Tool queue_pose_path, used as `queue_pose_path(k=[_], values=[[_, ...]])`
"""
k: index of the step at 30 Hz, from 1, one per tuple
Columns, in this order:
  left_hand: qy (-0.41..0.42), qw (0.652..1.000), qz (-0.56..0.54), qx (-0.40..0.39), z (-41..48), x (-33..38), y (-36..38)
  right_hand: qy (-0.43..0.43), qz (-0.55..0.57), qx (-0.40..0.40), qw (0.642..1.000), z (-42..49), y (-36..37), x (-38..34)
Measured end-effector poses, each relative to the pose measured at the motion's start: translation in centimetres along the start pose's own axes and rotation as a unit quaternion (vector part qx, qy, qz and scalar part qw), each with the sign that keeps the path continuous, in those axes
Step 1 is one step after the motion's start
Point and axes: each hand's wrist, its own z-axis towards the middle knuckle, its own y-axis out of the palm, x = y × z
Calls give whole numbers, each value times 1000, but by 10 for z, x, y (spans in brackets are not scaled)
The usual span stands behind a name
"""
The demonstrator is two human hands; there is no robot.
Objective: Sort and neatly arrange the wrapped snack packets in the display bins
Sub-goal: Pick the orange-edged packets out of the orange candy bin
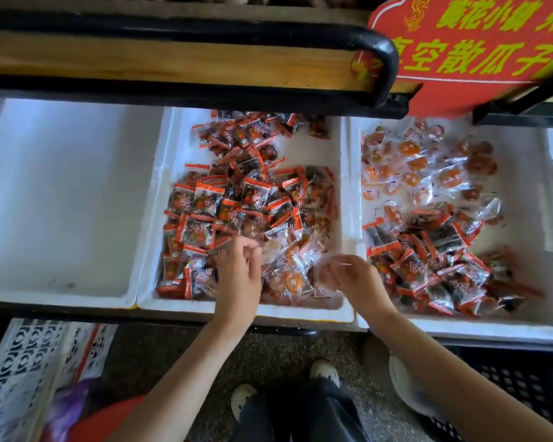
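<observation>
Furthest left sits a white foam bin (61,186), with a printed carton (29,378) on the floor below it. Next comes the middle bin (170,173), heaped with red-and-black packets (230,199) from its back to its front left corner. A smaller cluster of clear packets (288,279) with orange contents lies in its front right corner.

The left hand (237,275) reaches over the front rim into this bin, just where the two kinds meet. Its fingers (251,250) are bent down onto the wrappers, but the blur means I cannot tell whether they grasp one or only touch.

Just to its right, the right hand (351,279) hovers over the front right corner of the same bin, near the wall shared with the next one. Its fingers (339,266) are curled on a clear wrapped packet (324,277), held slightly above the pile.

Beyond that wall is the right bin (460,327). Orange-filled packets (422,167) are spread across its back half, and dark red-edged packets (434,263) are piled in its front half.

Above, a black rail (364,36) edges a wooden shelf, and a red sign (470,49) with yellow characters hangs at the upper right. Down by the floor, a black crate (508,387) stands on the right.
</observation>
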Motion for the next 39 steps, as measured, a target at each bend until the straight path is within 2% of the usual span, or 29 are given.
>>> queue_pose_path(k=[1,3,5,7,9,12,14,17,19,23,25,31,35,37,39], values=[[14,1000,-10,-10,-9,5,4,41,76,-20,996,-7,4,-4],[38,997,-21,-60,-32,11,14,102,242,-87,961,-23,12,-12],[55,992,-17,-108,-53,13,25,89,306,-136,938,-34,15,-13],[76,988,-12,-132,-67,16,30,71,308,-133,939,-41,13,-7],[107,979,-29,-170,-76,21,31,89,301,-97,944,-39,6,4],[113,962,-39,-245,-83,27,34,127,301,-95,940,-34,-12,22],[93,962,-25,-257,-80,25,41,142,301,-95,938,-28,-22,32],[45,979,34,-195,-58,10,53,147,280,-71,946,-15,-37,40],[-19,980,104,-167,-37,-3,56,142,264,-68,952,-4,-47,41],[-124,930,256,-233,-14,-16,63,129,226,-57,964,16,-61,40],[-150,922,277,-225,-11,-14,69,120,218,-65,966,22,-66,40],[-144,946,226,-179,-12,10,67,89,150,-83,981,32,-82,46],[-171,978,59,-101,-3,48,66,58,89,-56,993,42,-87,51],[-189,976,-29,-106,3,68,74,52,82,-52,994,45,-89,52],[-186,973,-66,-123,9,86,87,38,91,-51,994,48,-93,52]])
